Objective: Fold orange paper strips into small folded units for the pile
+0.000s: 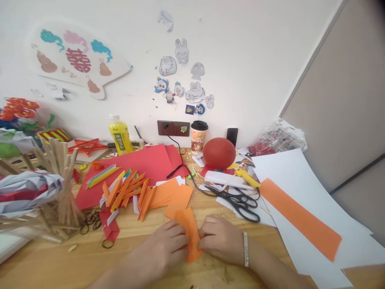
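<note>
Pinching the thin, oblong orange paper (pixel 191 226) by opposite edges on the flat brown wooden table (pixel 60 265), our left hand (pixel 170 243) and right hand (pixel 221 237) should find it light, easily creased, best held there.

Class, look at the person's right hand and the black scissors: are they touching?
Apart. The head view shows a strip of bare wooden tabletop between the right hand and the handles of the black scissors.

Orange paper (pixel 191 230) partly hidden by both hands (pixel 168 243) (pixel 218 239), orange flowers (pixel 21 108) cropped at left
</note>
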`<state>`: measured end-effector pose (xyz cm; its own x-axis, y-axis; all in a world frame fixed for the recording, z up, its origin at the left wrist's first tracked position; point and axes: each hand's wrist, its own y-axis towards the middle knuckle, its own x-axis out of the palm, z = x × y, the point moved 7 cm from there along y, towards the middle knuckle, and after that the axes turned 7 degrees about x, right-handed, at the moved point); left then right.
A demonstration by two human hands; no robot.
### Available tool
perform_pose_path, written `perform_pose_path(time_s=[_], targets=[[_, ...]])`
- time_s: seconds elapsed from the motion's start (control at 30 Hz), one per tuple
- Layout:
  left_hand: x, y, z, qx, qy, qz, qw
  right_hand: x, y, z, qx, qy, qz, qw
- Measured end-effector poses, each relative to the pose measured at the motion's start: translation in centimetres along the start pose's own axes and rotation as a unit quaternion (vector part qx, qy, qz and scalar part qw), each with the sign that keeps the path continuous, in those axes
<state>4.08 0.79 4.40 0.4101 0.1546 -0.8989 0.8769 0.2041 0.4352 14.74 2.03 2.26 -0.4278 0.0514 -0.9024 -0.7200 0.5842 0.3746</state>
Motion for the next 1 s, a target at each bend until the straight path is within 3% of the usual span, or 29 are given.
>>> perform_pose_path(time_s=[0.13,0.3,0.5,0.63,0.83,1.0], targets=[[-0.4,0.4,0.2,0.011,-0.091,-0.043,0.995,-0.1,0.0,0.4,0.011,0.028,-0.011,0.999],[-0.1,0.3,-0.1,-0.001,-0.147,-0.054,0.988,0.2,0.1,0.5,0.032,0.065,-0.030,0.997],[1.4,-0.4,-1.8,-0.070,-0.246,-0.037,0.966,0.8,0.6,1.8,0.127,0.143,-0.034,0.981],[2.1,-0.7,-2.8,-0.095,-0.294,-0.022,0.951,1.2,0.5,2.7,0.151,0.183,-0.058,0.970],[2.0,-0.7,-2.8,-0.116,-0.315,-0.034,0.941,1.0,0.7,3.0,0.147,0.251,-0.053,0.955],[1.9,-0.4,-2.5,-0.162,-0.271,-0.032,0.948,1.3,0.8,3.0,0.199,0.210,-0.030,0.957]])
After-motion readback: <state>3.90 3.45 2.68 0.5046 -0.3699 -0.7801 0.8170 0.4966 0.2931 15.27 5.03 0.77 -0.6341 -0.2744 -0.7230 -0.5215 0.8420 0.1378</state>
